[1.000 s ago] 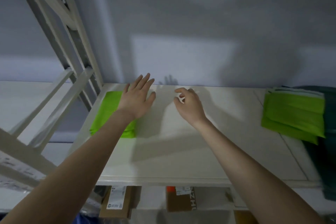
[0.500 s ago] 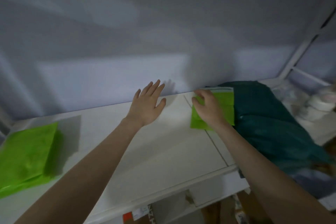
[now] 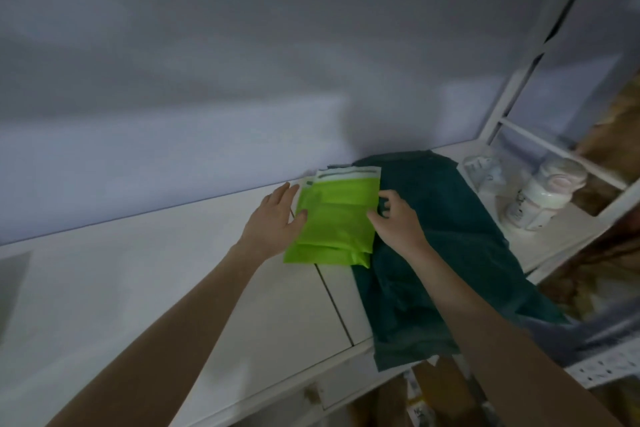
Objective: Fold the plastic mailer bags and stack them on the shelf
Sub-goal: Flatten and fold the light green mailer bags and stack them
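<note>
The white shelf (image 3: 138,288) runs from left to right. The left hand (image 3: 273,222) lies flat with straight fingers, touching the left edge of the green mailer bags (image 3: 334,222). The bags sit in a small pile, partly on a dark green cloth (image 3: 450,253). The right hand (image 3: 398,222) pinches their right edge. White bottles (image 3: 540,198) stand far right.

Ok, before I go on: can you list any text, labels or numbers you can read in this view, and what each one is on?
Nothing can be read here.
White containers at the right of the shelf: dark marks on the side, too blurred to read.
Labels on the boxes below the shelf: print too small and blurred.
Green mailer bags between the left hand and right hand: no print visible.
</note>
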Demonstrator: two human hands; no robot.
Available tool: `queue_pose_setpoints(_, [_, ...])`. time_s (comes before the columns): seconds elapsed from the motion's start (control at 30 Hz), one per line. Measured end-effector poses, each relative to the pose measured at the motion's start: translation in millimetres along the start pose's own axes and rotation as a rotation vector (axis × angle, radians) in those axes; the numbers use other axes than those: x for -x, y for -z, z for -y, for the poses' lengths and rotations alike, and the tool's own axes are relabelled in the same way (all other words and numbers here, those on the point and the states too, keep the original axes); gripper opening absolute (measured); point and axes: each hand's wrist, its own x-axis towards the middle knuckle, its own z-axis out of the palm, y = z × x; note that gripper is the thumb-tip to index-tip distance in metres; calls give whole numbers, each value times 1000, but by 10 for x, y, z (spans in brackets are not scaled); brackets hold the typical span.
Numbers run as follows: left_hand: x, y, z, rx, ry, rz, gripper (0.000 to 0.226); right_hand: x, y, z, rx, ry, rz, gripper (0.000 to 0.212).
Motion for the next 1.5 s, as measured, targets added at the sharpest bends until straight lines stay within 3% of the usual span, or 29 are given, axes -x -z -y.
queue_pose_setpoints(0.23, [-216, -387, 16, 17, 144, 115, 58, -333, -121, -268, 10, -54, 100, 44])
queue_pose_setpoints(0.53, [-377, -655, 63, 128, 323, 201, 66, -569, -291, -373, -47, -108, 82, 50])
queue_pose_setpoints(0.8, [-432, -624, 49, 385, 340, -7, 71, -596, -298, -380, -170, -47, -4, 47])
queue_pose_setpoints(0.9, [-424, -521, -14, 601, 431, -114, 62, -569, -273, -291, -281, 18, -46, 40])
queue_pose_setpoints(1.07, [-359, -270, 46, 812, 533, -235, 46, -470, -303, -28, -369, 100, -65, 45])
queue_pose_setpoints(1.3, [15, 241, 273, 728, 355, -352, 40, -245, -575, 456, -354, 160, -63, 55])
queue_pose_setpoints(1.5, [284, 727, 473, 677, 191, -441, 34, -42, -804, 937, -322, 422, -173, 43])
